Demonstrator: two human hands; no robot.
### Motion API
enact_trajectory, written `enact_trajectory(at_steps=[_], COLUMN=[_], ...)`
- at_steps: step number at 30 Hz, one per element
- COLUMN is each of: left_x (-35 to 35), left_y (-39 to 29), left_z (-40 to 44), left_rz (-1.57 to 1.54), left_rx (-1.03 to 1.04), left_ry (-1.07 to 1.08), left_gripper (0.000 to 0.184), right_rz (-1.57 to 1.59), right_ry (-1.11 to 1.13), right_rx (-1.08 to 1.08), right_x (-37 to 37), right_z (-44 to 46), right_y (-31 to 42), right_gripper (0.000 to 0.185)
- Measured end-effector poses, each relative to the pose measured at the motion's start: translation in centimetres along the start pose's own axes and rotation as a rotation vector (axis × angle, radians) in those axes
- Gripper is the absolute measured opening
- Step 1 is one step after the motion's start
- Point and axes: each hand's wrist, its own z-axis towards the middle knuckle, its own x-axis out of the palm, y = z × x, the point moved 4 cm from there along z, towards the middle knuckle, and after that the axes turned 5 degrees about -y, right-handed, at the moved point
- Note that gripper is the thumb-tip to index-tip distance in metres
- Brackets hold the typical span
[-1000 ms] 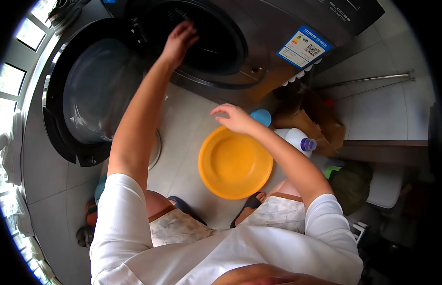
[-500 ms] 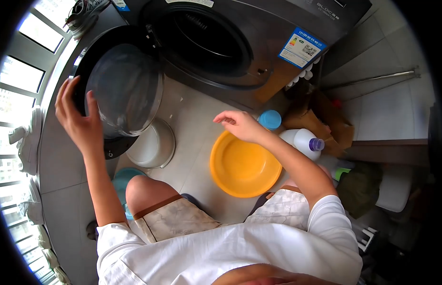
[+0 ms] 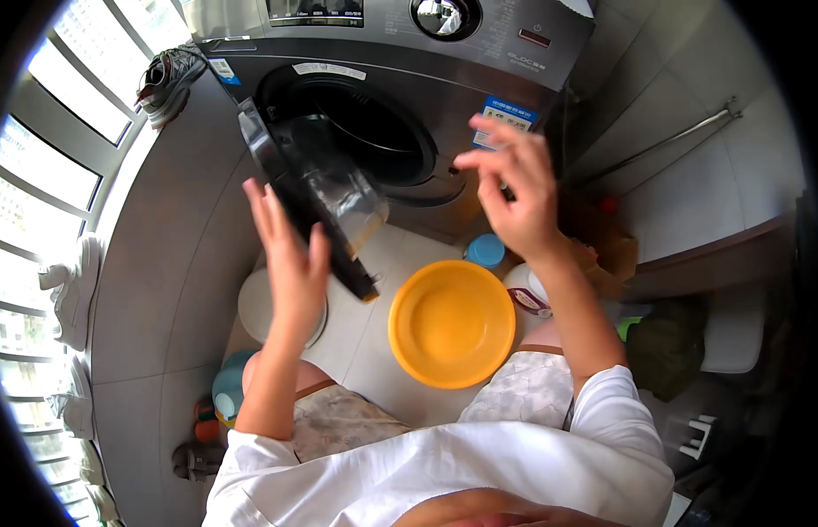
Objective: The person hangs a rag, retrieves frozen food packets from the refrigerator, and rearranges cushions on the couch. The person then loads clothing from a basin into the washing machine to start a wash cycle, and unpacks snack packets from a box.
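A dark grey front-loading washing machine [image 3: 427, 75] stands in front of me, its drum opening exposed. Its round door [image 3: 295, 184] is partway open and seen nearly edge-on, with the clear glass bulge facing the drum. My left hand [image 3: 290, 263] lies flat against the door's outer side, fingers stretched out. In the air before the machine's right front, near the blue energy label [image 3: 506, 114], is my right hand [image 3: 519, 193]. Its fingers are apart and loosely bent, and nothing shows in them.
On the floor between my legs sits a yellow basin [image 3: 453, 373]. A blue-lidded container [image 3: 485, 250] and a white bottle [image 3: 525, 290] stand right of it, before a cardboard box [image 3: 615, 259]. A pale bucket [image 3: 260, 307] is at left. Shoes [image 3: 167, 83] line the window ledge.
My left hand has moved right, swinging the door from wide open toward the drum. My right hand has risen from above the basin to the machine's front. The view has tilted up.
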Motion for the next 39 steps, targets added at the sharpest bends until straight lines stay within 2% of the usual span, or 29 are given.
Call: enact_trajectory(at_steps=[3,5,6,7,9,10,12,17,25,33,35,37,39], left_x=[8.5,11.9,13.4,14.7,16.9,17.9,19.6,21.8,22.9,19.3,17.1,14.5,13.6], left_y=[-0.8,-2.2,-2.9,-3.2,-3.3,-3.4,-3.6,-2.8,-2.6,-4.7,-5.6,-7.5,-8.5], left_z=[1.3,2.5,3.1,3.5,4.3,5.0,5.8,6.4,7.2,6.8,7.0,8.4,10.3], left_rz=[-0.140,-0.244,-0.263,-0.281,-0.249,-0.238,-0.227,-0.162,-0.172,-0.182,-0.324,-0.210,-0.464], left_rx=[-0.019,-0.083,-0.078,-0.077,-0.096,-0.106,-0.118,-0.115,-0.119,-0.122,-0.084,0.114,0.126], left_ry=[-0.152,-0.251,-0.298,-0.346,-0.365,-0.373,-0.382,-0.569,-0.604,-0.535,-0.513,-0.563,-0.510], left_gripper=[0.086,0.086,0.087,0.088,0.090,0.088,0.087,0.085,0.087,0.079,0.071,0.055,0.051], right_rz=[-0.377,-0.474,-0.475,-0.431,-0.272,-0.281,-0.249,-0.147,-0.124,-0.141,-0.149,-0.153,-0.136], right_ry=[-0.288,-0.437,-0.443,-0.305,-0.391,-0.441,-0.433,-0.453,-0.482,-0.469,-0.471,-0.461,-0.458], right_rx=[-0.145,-0.239,-0.244,-0.082,-0.144,-0.224,-0.181,-0.195,-0.206,-0.159,-0.162,-0.162,-0.155], right_x=[-3.3,-3.8,-3.6,-4.3,-3.2,-2.3,-2.1,-1.6,-1.4,-1.9,-1.9,-1.9,-1.9], right_z=[4.3,7.8,9.4,10.5,11.0,10.8,10.5,10.2,10.2,10.4,10.3,10.3,10.2], right_y=[-1.9,-3.4,-3.0,-3.7,-6.0,-5.8,-6.2,-8.0,-8.5,-7.4,-7.1,-7.0,-6.9], right_gripper=[0.034,0.042,0.042,0.055,0.050,0.041,0.043,0.048,0.050,0.046,0.046,0.047,0.047])
